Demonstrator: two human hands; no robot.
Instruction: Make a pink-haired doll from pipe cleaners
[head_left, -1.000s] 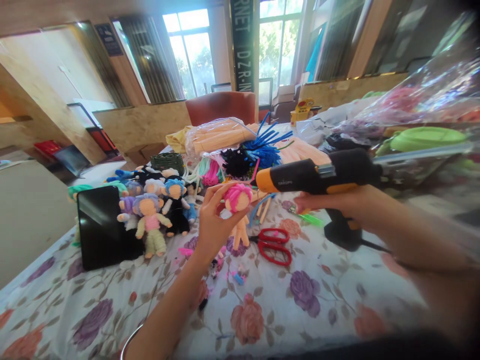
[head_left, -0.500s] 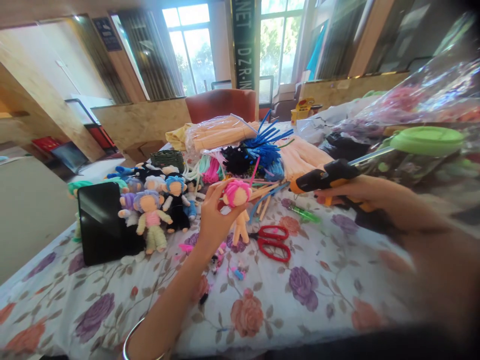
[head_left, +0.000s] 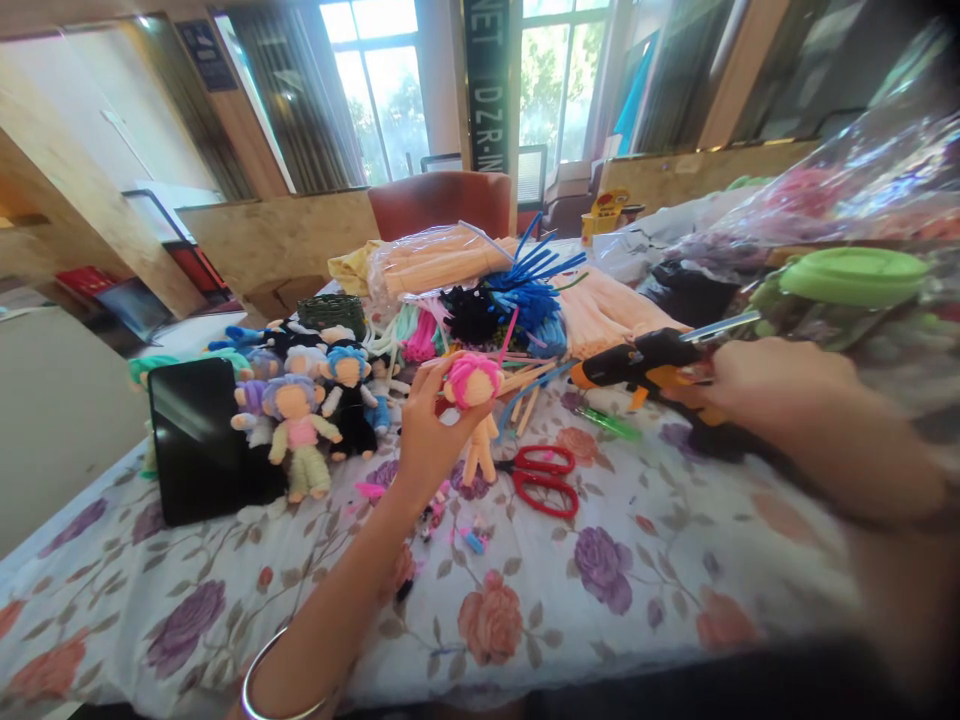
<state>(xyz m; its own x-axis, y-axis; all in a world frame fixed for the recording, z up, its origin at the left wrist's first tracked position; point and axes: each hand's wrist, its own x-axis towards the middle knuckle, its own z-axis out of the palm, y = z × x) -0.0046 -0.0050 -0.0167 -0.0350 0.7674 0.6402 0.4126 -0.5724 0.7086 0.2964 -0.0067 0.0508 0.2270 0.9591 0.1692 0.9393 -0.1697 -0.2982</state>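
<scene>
My left hand [head_left: 433, 420] pinches a small doll [head_left: 480, 455] by its head, holding it upright. The doll has fuzzy pink hair [head_left: 474, 368], with one strand sticking up, and a bare peach body. On the right, my right hand [head_left: 780, 400] is closed at the rear of a black and orange glue gun [head_left: 622, 362]; motion smears its fingers. The gun's nozzle points left towards the doll, and a clear glue stick [head_left: 724, 325] juts from its back. Red-handled scissors [head_left: 545, 480] lie just right of the doll's legs.
Several finished dolls [head_left: 304, 430] stand at the left beside a black tablet [head_left: 196, 440]. Behind are blue pipe cleaners [head_left: 532, 285] and peach bundles [head_left: 442, 262]. A green-lidded container [head_left: 855, 275] stands at the right. Scraps [head_left: 472, 540] lie on the floral tablecloth [head_left: 600, 640].
My right hand has shifted back and to the right along the glue gun, its fingers now bunched behind it. The left hand still holds the doll in nearly the same place.
</scene>
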